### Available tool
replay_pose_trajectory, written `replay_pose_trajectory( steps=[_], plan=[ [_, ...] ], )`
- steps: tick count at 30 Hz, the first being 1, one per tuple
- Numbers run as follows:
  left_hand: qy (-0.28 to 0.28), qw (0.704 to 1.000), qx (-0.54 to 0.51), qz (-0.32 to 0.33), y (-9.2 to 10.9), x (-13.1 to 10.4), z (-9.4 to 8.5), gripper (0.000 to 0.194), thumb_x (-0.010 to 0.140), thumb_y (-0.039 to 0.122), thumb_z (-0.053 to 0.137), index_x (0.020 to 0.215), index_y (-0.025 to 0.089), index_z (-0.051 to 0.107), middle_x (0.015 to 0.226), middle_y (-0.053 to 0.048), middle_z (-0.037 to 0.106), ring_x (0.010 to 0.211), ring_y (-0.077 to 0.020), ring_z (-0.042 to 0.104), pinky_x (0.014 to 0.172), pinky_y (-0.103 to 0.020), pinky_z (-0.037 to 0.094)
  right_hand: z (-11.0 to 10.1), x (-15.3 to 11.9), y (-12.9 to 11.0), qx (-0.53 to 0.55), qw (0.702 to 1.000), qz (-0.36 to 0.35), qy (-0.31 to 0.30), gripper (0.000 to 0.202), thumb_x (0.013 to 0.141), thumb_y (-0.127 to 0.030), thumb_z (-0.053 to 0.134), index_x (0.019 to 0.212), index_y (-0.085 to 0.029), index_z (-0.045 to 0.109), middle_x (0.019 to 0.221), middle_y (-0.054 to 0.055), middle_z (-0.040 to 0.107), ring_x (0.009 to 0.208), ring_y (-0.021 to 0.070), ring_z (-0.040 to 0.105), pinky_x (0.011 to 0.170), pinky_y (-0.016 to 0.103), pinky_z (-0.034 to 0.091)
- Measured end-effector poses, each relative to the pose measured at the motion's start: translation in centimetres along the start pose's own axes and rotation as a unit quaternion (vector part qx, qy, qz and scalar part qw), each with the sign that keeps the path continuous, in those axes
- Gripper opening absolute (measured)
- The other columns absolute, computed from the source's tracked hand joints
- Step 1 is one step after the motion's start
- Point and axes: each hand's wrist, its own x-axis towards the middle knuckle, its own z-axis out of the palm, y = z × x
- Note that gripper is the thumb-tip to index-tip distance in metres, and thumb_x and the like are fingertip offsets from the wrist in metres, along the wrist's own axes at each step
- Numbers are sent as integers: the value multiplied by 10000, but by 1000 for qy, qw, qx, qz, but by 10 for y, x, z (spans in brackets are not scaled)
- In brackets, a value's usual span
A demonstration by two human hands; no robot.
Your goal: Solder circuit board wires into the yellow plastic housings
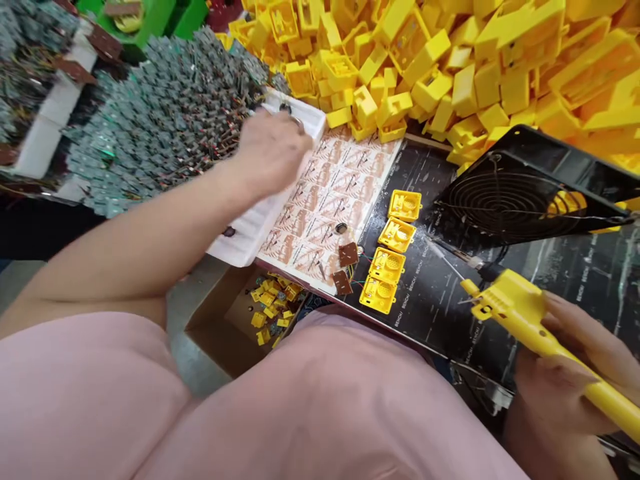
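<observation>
My left hand (274,148) reaches over the white foam tray (245,243), its fingers curled down near small dark round parts; whatever they pinch is hidden. My right hand (560,380) is wrapped around a yellow soldering gun (520,317), whose thin tip points toward the black bench surface. Several open yellow casings (387,265) stand in a row on the bench between my hands. Beside them are two brown circuit boards (349,253) with thin wires. A small round part (341,228) lies on the patterned sheet (320,200).
Grey wired parts (165,127) are heaped at the left, with a green bin (167,30) behind. Yellow casings (450,80) pile up along the back. A black fan (500,193) stands at the right. Below the bench edge sits a cardboard box (215,327) with yellow pieces.
</observation>
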Motion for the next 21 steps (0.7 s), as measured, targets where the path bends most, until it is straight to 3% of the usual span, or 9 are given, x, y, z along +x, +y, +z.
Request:
replay_pose_trajectory(
  steps=[2,5,9,11,13,14,16,19,21],
  plan=[
    [-17,1000,2,-18,-35,20,13,348,959,406,576,1125,167,767,1201,-83,753,1178,-264,547,1105,-495,436,6,5,2,3,999,-20,29,372,930,-529,726,1257,-365,792,855,56,807,558,227,689,415,330,470],
    [23,996,-92,-3,-70,36,30,658,896,737,509,1050,150,766,1119,-35,746,1272,-301,520,1179,-524,380,16,14,5,15,996,-70,44,483,821,-423,870,1292,-383,769,854,39,810,500,184,642,387,291,433],
    [156,946,-275,-73,-81,24,28,586,894,734,531,1087,225,749,1123,-25,759,1165,-348,680,1057,-533,521,22,20,-2,47,991,-105,66,685,704,-424,978,1344,-373,741,944,41,809,540,184,679,417,280,513],
    [250,894,-365,-66,-70,9,18,468,970,624,532,1206,249,685,1173,-6,765,1118,-289,721,996,-485,582,24,24,-12,75,992,-93,34,613,842,-422,880,1419,-345,690,1015,54,809,644,214,751,513,298,604],
    [300,862,-408,-20,-49,-6,6,396,1031,540,537,1264,230,615,1215,18,755,1137,-214,729,983,-405,608,26,30,-25,76,988,-121,-62,489,954,-290,772,1431,-319,669,912,12,808,645,196,766,573,272,632],
    [293,862,-414,10,-34,-13,1,366,1043,522,559,1246,222,608,1218,35,752,1138,-176,725,994,-363,608,29,34,-31,65,981,-140,-113,437,966,-191,738,1383,-313,688,862,-17,803,640,178,768,602,246,636],
    [208,878,-417,107,-1,-26,-8,299,1056,491,586,1154,215,647,1178,45,767,1094,-126,719,994,-314,605,36,42,-42,47,968,-174,-174,367,942,-59,713,1223,-295,721,885,-34,812,719,163,793,685,209,643],
    [120,887,-362,259,50,-41,-13,302,1065,373,469,1080,232,735,1130,-34,775,1031,-180,721,942,-365,597,51,50,-54,46,966,-177,-182,283,937,-141,771,1180,-250,675,1110,45,809,976,216,810,822,260,663],
    [94,882,-349,303,75,-48,-12,374,1047,323,392,1109,225,748,1097,-83,766,1005,-229,741,904,-401,597,60,50,-58,40,968,-185,-165,331,945,-208,786,1238,-244,636,1108,41,797,984,215,805,812,271,662]
  ],
)
